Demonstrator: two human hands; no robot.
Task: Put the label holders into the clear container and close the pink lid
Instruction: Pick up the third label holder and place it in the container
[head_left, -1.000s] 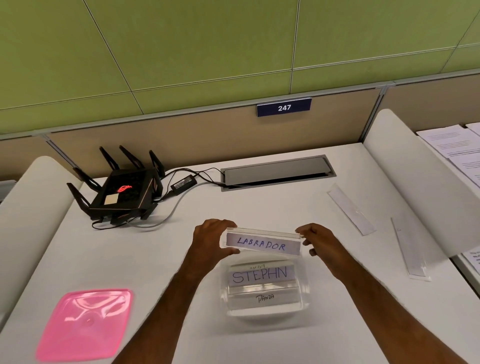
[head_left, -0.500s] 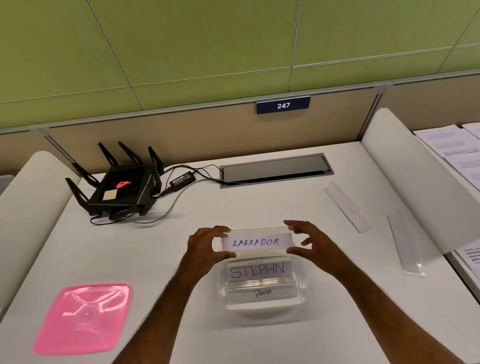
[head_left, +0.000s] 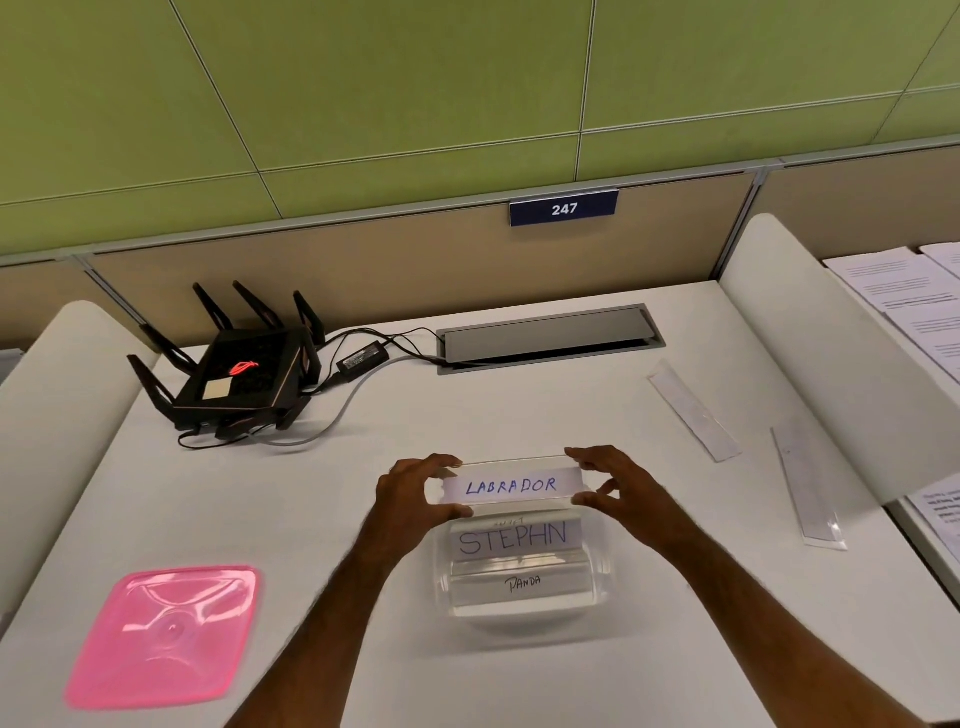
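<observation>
A clear label holder reading LABRADOR (head_left: 511, 486) is held at the far rim of the clear container (head_left: 597, 582). My left hand (head_left: 415, 493) pinches its left end. My right hand (head_left: 618, 486) is at its right end, thumb and fingers spread around it. Inside the container stand a holder reading STEPHN (head_left: 514, 538) and one reading PANDA (head_left: 522, 584). The pink lid (head_left: 163, 636) lies flat at the front left. Two more clear holders, one (head_left: 693, 410) and another (head_left: 805, 483), lie on the desk at the right.
A black router (head_left: 234, 371) with antennas and cables sits at the back left. A grey cable hatch (head_left: 550, 338) is set into the desk at the back. White side panels flank the desk; papers (head_left: 914, 296) lie beyond the right panel.
The LABRADOR holder has come down slightly to the container's far rim. My right hand's fingers have loosened and spread at its end.
</observation>
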